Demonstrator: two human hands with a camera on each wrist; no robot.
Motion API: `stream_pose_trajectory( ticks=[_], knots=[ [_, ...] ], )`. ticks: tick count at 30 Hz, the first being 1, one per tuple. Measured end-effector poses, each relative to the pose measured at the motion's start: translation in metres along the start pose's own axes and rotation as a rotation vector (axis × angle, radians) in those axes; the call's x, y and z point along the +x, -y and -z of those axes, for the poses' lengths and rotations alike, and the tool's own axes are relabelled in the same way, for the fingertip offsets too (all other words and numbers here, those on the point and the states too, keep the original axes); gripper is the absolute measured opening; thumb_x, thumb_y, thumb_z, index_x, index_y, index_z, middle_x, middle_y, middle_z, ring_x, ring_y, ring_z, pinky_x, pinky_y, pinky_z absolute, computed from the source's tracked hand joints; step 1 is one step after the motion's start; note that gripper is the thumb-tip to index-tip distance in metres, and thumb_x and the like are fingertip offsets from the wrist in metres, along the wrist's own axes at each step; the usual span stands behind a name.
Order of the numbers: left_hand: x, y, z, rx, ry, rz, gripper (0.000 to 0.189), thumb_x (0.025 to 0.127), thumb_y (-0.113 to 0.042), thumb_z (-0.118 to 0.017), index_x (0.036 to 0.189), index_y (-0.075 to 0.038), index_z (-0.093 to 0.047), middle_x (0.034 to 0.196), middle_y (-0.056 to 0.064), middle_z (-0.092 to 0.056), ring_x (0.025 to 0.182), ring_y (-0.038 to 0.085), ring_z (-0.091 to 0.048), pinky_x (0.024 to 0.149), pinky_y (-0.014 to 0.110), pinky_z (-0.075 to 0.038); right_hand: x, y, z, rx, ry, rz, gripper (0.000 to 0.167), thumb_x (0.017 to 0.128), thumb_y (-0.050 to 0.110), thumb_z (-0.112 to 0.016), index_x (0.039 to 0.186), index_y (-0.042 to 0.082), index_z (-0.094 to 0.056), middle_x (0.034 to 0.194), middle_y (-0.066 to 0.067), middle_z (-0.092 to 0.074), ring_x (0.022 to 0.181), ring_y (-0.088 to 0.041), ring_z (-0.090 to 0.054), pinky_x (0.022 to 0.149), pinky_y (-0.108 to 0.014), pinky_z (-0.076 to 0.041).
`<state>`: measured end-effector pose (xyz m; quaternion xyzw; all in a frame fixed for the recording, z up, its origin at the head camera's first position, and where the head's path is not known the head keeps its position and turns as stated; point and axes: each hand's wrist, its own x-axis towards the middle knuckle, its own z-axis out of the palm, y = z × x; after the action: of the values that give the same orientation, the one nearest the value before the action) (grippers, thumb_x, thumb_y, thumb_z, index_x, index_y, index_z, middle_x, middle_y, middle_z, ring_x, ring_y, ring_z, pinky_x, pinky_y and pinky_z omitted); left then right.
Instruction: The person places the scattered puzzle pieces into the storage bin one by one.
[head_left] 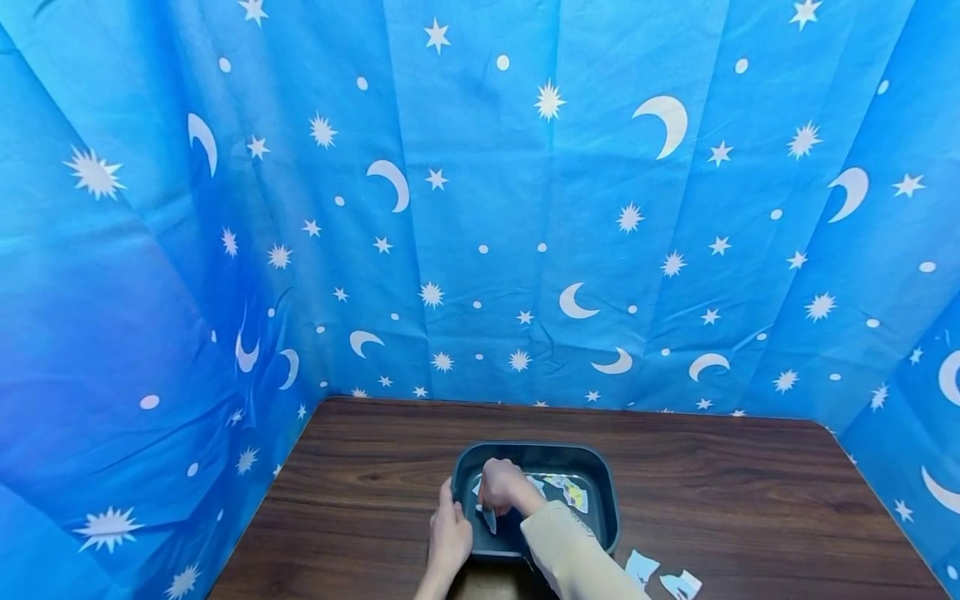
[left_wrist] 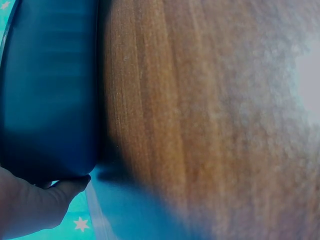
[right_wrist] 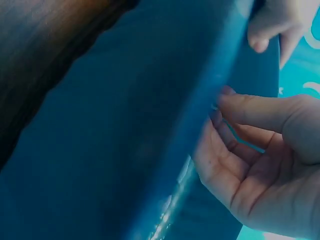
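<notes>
A dark, rounded rectangular pan (head_left: 611, 500) stands on the wooden table. My left hand (head_left: 450, 533) grips its left side; in the right wrist view the thumb of that left hand (right_wrist: 275, 25) lies over the rim. Inside the pan, toward the left, is my right hand (head_left: 504, 486). Its thumb and fingertips meet in the right wrist view, with a tiny pale edge between them. A torn paper piece (head_left: 487, 520) shows just below these fingers in the head view. Other paper scraps, one of them a yellow-printed scrap (head_left: 572, 493), lie on the pan's bottom.
Two torn pieces, a pale scrap (head_left: 641, 568) and a second scrap (head_left: 681, 585), lie on the table (head_left: 360, 483) right of the pan's near corner. A blue curtain (head_left: 480, 208) with white stars and moons hangs behind the table and along both sides.
</notes>
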<state>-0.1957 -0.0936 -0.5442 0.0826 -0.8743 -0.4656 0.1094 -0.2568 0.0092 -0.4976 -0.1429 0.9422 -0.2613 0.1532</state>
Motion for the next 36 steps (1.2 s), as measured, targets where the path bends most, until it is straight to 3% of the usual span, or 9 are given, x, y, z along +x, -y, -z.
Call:
stream_pose_trajectory(
  ticks=[6,12,20,27,32,36],
  knots=[
    [0.000,0.000,0.002,-0.009,0.013,0.003,0.038,0.091,0.005,-0.041,0.129,0.004,-0.041,0.109,0.030,-0.058,0.103,0.045,-0.053,0.083,0.056,-0.043,-0.005,0.005,0.000,-0.087,-0.001,-0.027,0.027,0.074,-0.005,-0.064,0.051,0.008,-0.056,0.040,0.000,-0.049,0.034,-0.010,-0.045,0.037,-0.020,-0.036],
    [0.001,0.001,-0.001,0.002,-0.008,-0.010,0.037,0.090,0.005,-0.041,0.127,0.004,-0.042,0.113,0.031,-0.056,0.105,0.046,-0.052,0.086,0.056,-0.042,-0.013,-0.004,0.013,-0.054,-0.015,0.008,0.020,0.072,0.000,-0.071,0.057,0.009,-0.063,0.043,0.002,-0.052,0.038,-0.008,-0.048,0.042,-0.022,-0.038],
    [0.000,0.000,-0.001,-0.004,-0.008,0.001,0.037,0.091,0.005,-0.041,0.127,0.004,-0.042,0.114,0.032,-0.055,0.106,0.046,-0.052,0.087,0.056,-0.042,-0.031,-0.028,0.039,0.102,-0.036,0.053,0.006,0.076,0.000,-0.069,0.072,0.004,-0.069,0.060,-0.001,-0.061,0.050,-0.011,-0.055,0.048,-0.026,-0.045],
    [0.002,-0.001,-0.002,-0.010,0.022,0.040,0.038,0.092,0.004,-0.038,0.130,0.004,-0.040,0.119,0.031,-0.053,0.110,0.045,-0.049,0.090,0.056,-0.040,-0.047,-0.058,0.060,0.208,-0.127,0.104,0.005,0.079,0.001,-0.067,0.079,0.001,-0.071,0.067,-0.003,-0.064,0.055,-0.010,-0.053,0.051,-0.026,-0.046],
    [0.001,0.000,-0.003,-0.009,0.018,0.032,0.038,0.092,0.005,-0.039,0.129,0.005,-0.040,0.119,0.031,-0.053,0.110,0.045,-0.049,0.090,0.056,-0.040,-0.062,-0.084,0.070,0.339,-0.203,0.063,0.007,0.081,-0.003,-0.063,0.083,-0.002,-0.070,0.069,-0.005,-0.063,0.057,-0.013,-0.055,0.053,-0.027,-0.049],
    [0.003,-0.001,-0.002,-0.016,0.025,0.052,0.038,0.092,0.005,-0.037,0.130,0.006,-0.039,0.122,0.032,-0.050,0.113,0.046,-0.047,0.092,0.057,-0.038,-0.076,-0.101,0.077,0.519,-0.252,-0.008,0.008,0.084,-0.002,-0.061,0.089,-0.005,-0.067,0.073,-0.010,-0.063,0.062,-0.020,-0.057,0.057,-0.033,-0.051]
  ],
)
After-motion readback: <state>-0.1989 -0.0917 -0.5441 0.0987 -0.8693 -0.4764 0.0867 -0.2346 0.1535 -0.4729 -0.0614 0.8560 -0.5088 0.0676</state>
